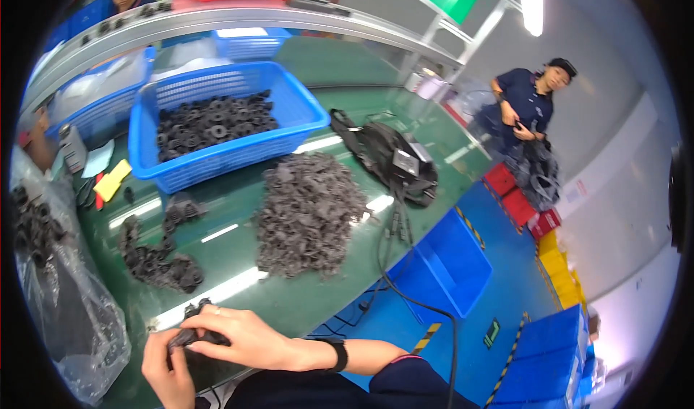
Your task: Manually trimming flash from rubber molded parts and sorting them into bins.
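At the near edge of the green table, my left hand (165,367) and my right hand (242,337) meet over a small cluster of black rubber-like parts (189,334). Fingers of both hands are closed on it, and they hide much of its shape. Just beyond them lies a curved row of similar black parts (148,261). To its right is a large heap of dark grey, scrap-like pieces (307,214). Behind these stands a blue basket (235,162) holding many black ring-shaped parts (217,123).
A clear plastic bag (83,329) with black parts lies at the left. Yellow cloths (112,181) and a spray can (72,149) are near the basket. A black bag (383,149) trails cables at the right. A blue bin (452,264) stands on the floor; a person (531,98) stands beyond.
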The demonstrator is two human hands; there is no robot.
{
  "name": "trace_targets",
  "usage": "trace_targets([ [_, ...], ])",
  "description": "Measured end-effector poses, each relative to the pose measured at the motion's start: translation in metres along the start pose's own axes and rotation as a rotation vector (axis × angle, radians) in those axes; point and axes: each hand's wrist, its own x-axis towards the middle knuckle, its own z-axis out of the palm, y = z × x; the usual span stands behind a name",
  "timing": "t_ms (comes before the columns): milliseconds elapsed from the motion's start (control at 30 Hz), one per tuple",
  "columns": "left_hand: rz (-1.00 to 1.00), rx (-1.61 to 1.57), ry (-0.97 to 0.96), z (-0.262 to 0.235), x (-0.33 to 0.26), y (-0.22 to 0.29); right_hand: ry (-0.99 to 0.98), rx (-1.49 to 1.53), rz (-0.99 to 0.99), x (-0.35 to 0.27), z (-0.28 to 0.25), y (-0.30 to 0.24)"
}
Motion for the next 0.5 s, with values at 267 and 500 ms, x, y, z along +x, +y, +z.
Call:
trace_targets([
  [267,-0.049,-0.001,-0.044,0.0003,-0.003,-0.002,-0.025,-0.013,0.031,-0.0034,-0.0031,-0.0026],
  [500,-0.027,0.004,-0.037,0.0013,-0.0039,-0.0004,-0.033,-0.013,0.021,-0.0049,-0.0006,0.0015],
])
